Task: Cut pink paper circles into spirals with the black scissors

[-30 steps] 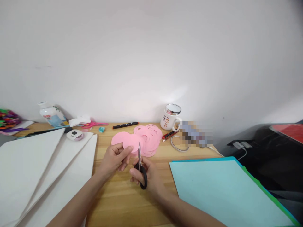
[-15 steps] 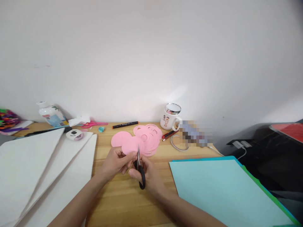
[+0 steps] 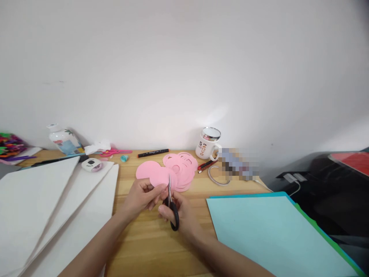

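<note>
My left hand (image 3: 145,196) pinches the lower edge of a round piece of pink paper (image 3: 159,177), holding it up off the desk. In my right hand (image 3: 177,213) is a pair of scissors (image 3: 174,216) with black handles, the fingers closed round them. The blades point away from me and lie at the right part of the held paper. Behind it a pink paper circle (image 3: 146,167) lies on the desk. Several overlapping pink paper pieces (image 3: 186,173), some with cut-out holes, are heaped just to the right.
White sheets (image 3: 34,204) cover the desk's left side, with a correction-tape-like white dispenser (image 3: 91,164) on them. A black marker (image 3: 153,153), pink scissors (image 3: 118,152) and a mug (image 3: 206,144) stand or lie along the wall. Pale blue sheets (image 3: 253,231) lie at right.
The scissors and the held pink paper have hardly moved; the paper looks slightly shifted and tilted. The whole view has drifted by a few pixels.
</note>
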Motion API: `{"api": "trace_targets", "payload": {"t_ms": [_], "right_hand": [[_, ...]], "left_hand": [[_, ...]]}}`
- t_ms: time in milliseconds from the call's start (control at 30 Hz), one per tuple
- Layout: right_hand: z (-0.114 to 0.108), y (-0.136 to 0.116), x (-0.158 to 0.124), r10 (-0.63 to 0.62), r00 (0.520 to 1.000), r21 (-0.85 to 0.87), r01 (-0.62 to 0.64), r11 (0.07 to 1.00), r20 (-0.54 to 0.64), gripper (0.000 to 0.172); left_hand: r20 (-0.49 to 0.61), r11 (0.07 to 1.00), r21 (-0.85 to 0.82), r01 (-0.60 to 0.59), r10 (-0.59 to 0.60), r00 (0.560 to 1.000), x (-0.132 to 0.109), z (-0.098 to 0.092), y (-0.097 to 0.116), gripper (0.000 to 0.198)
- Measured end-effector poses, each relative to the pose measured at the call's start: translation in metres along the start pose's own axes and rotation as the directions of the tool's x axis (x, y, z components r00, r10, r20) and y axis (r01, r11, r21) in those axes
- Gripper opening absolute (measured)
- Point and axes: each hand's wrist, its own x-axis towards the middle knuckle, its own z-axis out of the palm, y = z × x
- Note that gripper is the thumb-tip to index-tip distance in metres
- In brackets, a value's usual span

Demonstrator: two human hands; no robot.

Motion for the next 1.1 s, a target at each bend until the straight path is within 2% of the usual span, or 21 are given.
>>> {"api": "trace_targets", "payload": {"t_ms": [233,467,600,800,1100], "right_hand": [[0.0000,0.0017,-0.0004,0.010,1.000,0.007,-0.010,1.000,0.005,0.038],[-0.0003,-0.0012,0.0023,-0.054,0.999,0.049,0.054,0.997,-0.007,0.040],[-0.0018,0.0010,0.0036,-0.045,0.999,0.061,0.045,0.997,0.001,0.041],[-0.0017,0.0024,0.0037,-0.062,0.998,0.031,0.062,0.998,-0.004,0.037],[-0.0001,0.0027,0.0037,-0.047,0.999,0.015,0.047,0.999,0.004,0.038]], "left_hand": [[0.004,1.000,0.019,-0.013,0.013,1.000,0.0008,-0.0022,-0.0020,0.033],[0.035,1.000,0.005,-0.026,0.026,0.999,0.0000,0.0001,-0.0005,0.033],[0.059,0.999,0.022,-0.045,0.043,0.997,-0.0006,0.0007,0.0014,0.036],[0.025,1.000,-0.003,-0.012,0.012,1.000,-0.0008,0.0002,0.0000,0.031],[0.020,0.999,0.026,-0.035,0.034,0.999,0.0020,-0.0030,-0.0031,0.031]]}}
